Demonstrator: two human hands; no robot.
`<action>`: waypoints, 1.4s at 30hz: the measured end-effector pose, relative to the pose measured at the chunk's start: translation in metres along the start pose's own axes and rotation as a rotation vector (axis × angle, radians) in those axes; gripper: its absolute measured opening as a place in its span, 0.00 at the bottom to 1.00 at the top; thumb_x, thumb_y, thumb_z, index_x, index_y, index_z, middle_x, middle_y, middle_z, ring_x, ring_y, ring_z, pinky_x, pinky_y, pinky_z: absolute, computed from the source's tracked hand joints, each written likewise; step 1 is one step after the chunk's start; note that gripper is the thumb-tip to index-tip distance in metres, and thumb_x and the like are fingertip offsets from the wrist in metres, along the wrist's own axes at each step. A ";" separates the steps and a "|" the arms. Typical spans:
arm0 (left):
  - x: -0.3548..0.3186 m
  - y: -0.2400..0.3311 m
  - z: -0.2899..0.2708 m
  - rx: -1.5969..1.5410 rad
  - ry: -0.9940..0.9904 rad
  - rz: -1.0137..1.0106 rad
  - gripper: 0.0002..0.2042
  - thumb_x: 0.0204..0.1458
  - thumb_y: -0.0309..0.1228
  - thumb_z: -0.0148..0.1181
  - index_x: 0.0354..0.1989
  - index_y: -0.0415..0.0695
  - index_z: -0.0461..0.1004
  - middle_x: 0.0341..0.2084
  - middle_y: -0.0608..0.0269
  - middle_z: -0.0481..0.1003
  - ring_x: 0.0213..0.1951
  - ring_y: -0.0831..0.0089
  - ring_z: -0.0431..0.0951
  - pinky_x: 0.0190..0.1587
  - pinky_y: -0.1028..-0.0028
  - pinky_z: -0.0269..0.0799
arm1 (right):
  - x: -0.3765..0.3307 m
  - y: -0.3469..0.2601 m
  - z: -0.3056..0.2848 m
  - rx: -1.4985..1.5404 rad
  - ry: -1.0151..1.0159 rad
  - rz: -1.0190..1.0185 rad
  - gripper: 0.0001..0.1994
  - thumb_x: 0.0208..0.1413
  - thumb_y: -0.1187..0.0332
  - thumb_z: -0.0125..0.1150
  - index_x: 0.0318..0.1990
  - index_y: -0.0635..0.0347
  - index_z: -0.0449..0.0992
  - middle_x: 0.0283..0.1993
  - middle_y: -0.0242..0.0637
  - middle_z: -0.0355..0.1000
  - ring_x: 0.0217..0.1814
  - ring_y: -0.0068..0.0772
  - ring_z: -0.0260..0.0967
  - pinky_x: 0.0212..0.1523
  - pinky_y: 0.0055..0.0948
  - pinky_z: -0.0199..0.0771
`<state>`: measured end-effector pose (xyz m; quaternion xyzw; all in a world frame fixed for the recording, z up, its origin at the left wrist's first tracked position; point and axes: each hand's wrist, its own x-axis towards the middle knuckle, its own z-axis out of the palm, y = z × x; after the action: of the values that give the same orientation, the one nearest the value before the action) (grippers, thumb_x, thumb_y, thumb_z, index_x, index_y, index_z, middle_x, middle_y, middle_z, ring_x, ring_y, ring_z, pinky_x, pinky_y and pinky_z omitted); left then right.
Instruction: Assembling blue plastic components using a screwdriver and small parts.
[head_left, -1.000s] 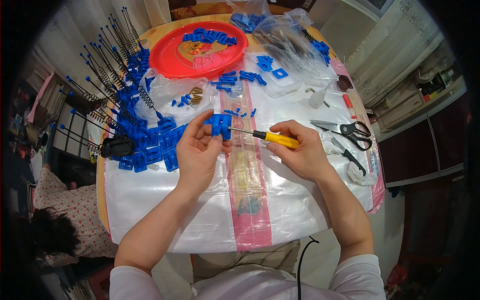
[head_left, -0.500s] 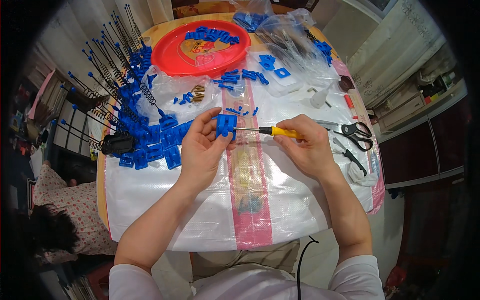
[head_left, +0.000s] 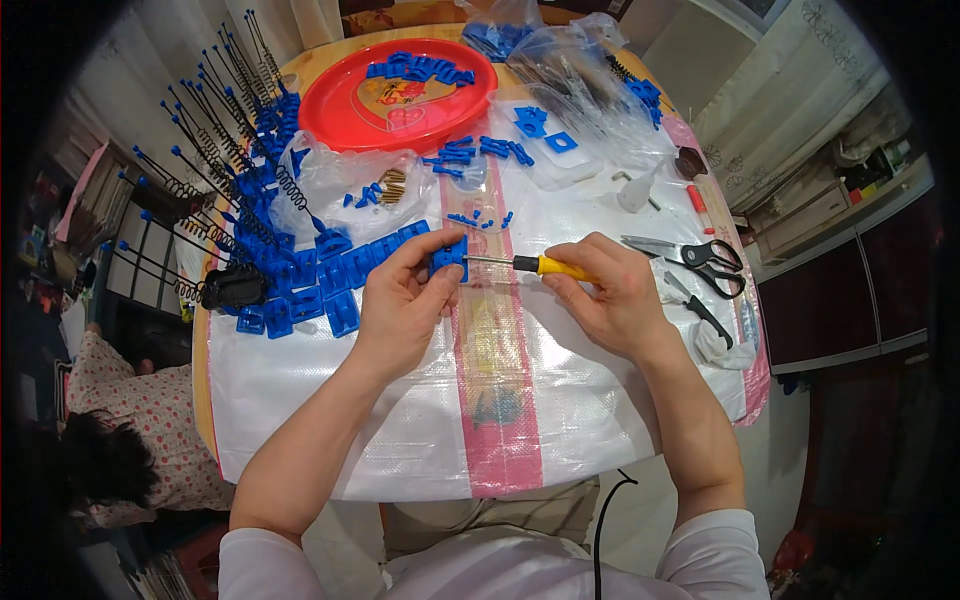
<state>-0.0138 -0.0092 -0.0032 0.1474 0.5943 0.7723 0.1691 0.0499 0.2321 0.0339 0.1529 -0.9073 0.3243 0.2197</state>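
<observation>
My left hand point(head_left: 405, 305) is closed on a small blue plastic block point(head_left: 449, 257), pinched between thumb and fingers above the middle of the table. A screwdriver point(head_left: 570, 268) with a yellow and black handle lies level in my right hand point(head_left: 615, 295), fingers wrapped round the handle. Its metal shaft points left and the tip meets the block's right side; the exact contact is too small to make out. Beyond the block are several tiny blue pegs point(head_left: 480, 219). To the left of my left hand, rows of blue plastic blocks point(head_left: 342, 312) lie on the white sheet.
Blue bases with black springs and rods point(head_left: 225, 150) stand at the left. A red tray point(head_left: 320, 110) holding blue parts is at the back. Brass-coloured pieces point(head_left: 392, 187) lie on a clear bag. Scissors point(head_left: 710, 258) and a black-handled knife point(head_left: 708, 318) lie right. A person point(head_left: 150, 410) is at left.
The blue block has turned in my left hand, showing a different face, and the left fingers have closed further over it. The screwdriver stays at its right side, with my right hand almost unmoved.
</observation>
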 end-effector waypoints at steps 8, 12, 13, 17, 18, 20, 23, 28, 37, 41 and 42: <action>0.002 0.005 -0.003 -0.083 -0.039 -0.073 0.16 0.61 0.23 0.57 0.58 0.39 0.70 0.30 0.63 0.74 0.24 0.80 0.74 0.22 0.82 0.65 | 0.002 -0.002 -0.003 -0.029 -0.007 -0.014 0.08 0.52 0.68 0.69 0.38 0.60 0.80 0.29 0.38 0.74 0.28 0.39 0.75 0.29 0.33 0.72; 0.001 0.005 -0.002 -0.086 -0.026 -0.101 0.16 0.61 0.22 0.56 0.58 0.39 0.70 0.29 0.63 0.74 0.23 0.80 0.73 0.22 0.82 0.65 | 0.000 -0.001 -0.003 -0.002 -0.037 -0.030 0.08 0.52 0.68 0.69 0.37 0.60 0.80 0.28 0.38 0.74 0.28 0.38 0.74 0.28 0.33 0.72; 0.001 0.004 -0.002 -0.094 -0.021 -0.107 0.16 0.61 0.22 0.56 0.58 0.39 0.70 0.29 0.63 0.74 0.23 0.80 0.73 0.22 0.82 0.65 | 0.000 -0.001 -0.004 -0.007 -0.038 -0.044 0.08 0.52 0.68 0.69 0.36 0.60 0.80 0.28 0.38 0.74 0.27 0.38 0.74 0.28 0.33 0.72; 0.002 0.002 -0.003 -0.087 -0.045 -0.122 0.17 0.61 0.22 0.56 0.59 0.39 0.69 0.29 0.63 0.74 0.23 0.81 0.73 0.22 0.82 0.65 | 0.001 0.001 -0.003 -0.026 -0.034 -0.098 0.07 0.52 0.68 0.69 0.35 0.60 0.79 0.27 0.37 0.74 0.26 0.38 0.73 0.26 0.33 0.71; 0.002 0.001 -0.003 -0.093 -0.041 -0.120 0.17 0.61 0.22 0.56 0.59 0.39 0.69 0.29 0.63 0.74 0.23 0.81 0.72 0.22 0.82 0.65 | 0.001 0.001 -0.003 -0.032 -0.032 -0.110 0.07 0.52 0.68 0.69 0.35 0.60 0.79 0.27 0.37 0.74 0.26 0.38 0.73 0.26 0.33 0.71; 0.001 0.001 -0.003 -0.094 -0.041 -0.118 0.17 0.61 0.22 0.56 0.59 0.39 0.69 0.28 0.63 0.73 0.23 0.81 0.72 0.22 0.82 0.65 | 0.002 -0.001 -0.002 -0.036 -0.036 -0.117 0.07 0.52 0.68 0.69 0.35 0.60 0.79 0.27 0.37 0.73 0.26 0.39 0.73 0.26 0.33 0.71; 0.001 0.002 -0.003 -0.086 -0.051 -0.122 0.17 0.61 0.22 0.56 0.59 0.39 0.70 0.28 0.63 0.73 0.23 0.81 0.72 0.22 0.81 0.65 | 0.001 0.000 -0.002 -0.032 -0.045 -0.118 0.07 0.52 0.68 0.69 0.35 0.59 0.79 0.27 0.38 0.73 0.26 0.39 0.73 0.26 0.34 0.70; 0.001 0.001 -0.003 -0.092 -0.065 -0.138 0.16 0.61 0.22 0.56 0.58 0.38 0.70 0.27 0.63 0.72 0.22 0.80 0.72 0.23 0.80 0.66 | -0.001 0.004 0.001 0.010 -0.060 -0.088 0.07 0.52 0.69 0.68 0.35 0.61 0.79 0.28 0.40 0.75 0.27 0.41 0.74 0.27 0.34 0.72; 0.000 0.000 -0.003 -0.061 -0.069 -0.126 0.16 0.62 0.22 0.55 0.58 0.37 0.70 0.27 0.63 0.71 0.22 0.79 0.71 0.23 0.80 0.66 | -0.003 0.005 0.003 0.088 -0.076 -0.005 0.07 0.54 0.69 0.66 0.35 0.64 0.79 0.29 0.44 0.77 0.28 0.44 0.76 0.30 0.35 0.74; 0.000 0.001 -0.002 -0.075 -0.068 -0.120 0.16 0.61 0.21 0.55 0.58 0.37 0.70 0.27 0.63 0.71 0.22 0.80 0.71 0.22 0.80 0.66 | -0.003 0.002 0.001 0.097 -0.107 0.054 0.07 0.55 0.68 0.65 0.35 0.64 0.80 0.28 0.45 0.77 0.27 0.45 0.76 0.30 0.35 0.74; 0.000 0.001 -0.002 -0.073 -0.066 -0.120 0.16 0.61 0.21 0.55 0.58 0.37 0.70 0.27 0.63 0.71 0.22 0.80 0.71 0.22 0.80 0.66 | -0.003 0.001 0.001 0.101 -0.115 0.069 0.08 0.55 0.68 0.65 0.35 0.64 0.80 0.28 0.45 0.76 0.27 0.45 0.75 0.30 0.35 0.74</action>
<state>-0.0144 -0.0110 -0.0027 0.1309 0.5677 0.7765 0.2400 0.0516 0.2326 0.0318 0.1507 -0.9057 0.3676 0.1477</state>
